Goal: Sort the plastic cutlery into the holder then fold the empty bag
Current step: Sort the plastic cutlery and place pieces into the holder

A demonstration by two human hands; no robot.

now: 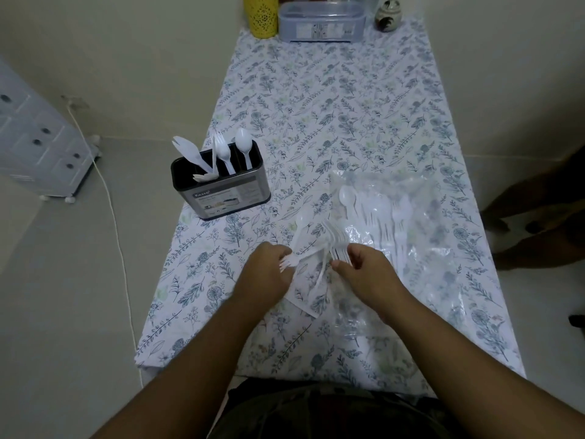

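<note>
A dark holder is standing at the surface's left edge, carrying a few white forks and spoons. The left hand is closing its fingers on a fork. The right hand is pinching a bunch of forks beside the clear bag, which is lying flat with more cutlery inside.

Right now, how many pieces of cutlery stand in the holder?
4 show above the holder: a fork leaning left, a fork and a spoon mid-holder, a spoon at right. Tips low inside may mean more hidden.
</note>
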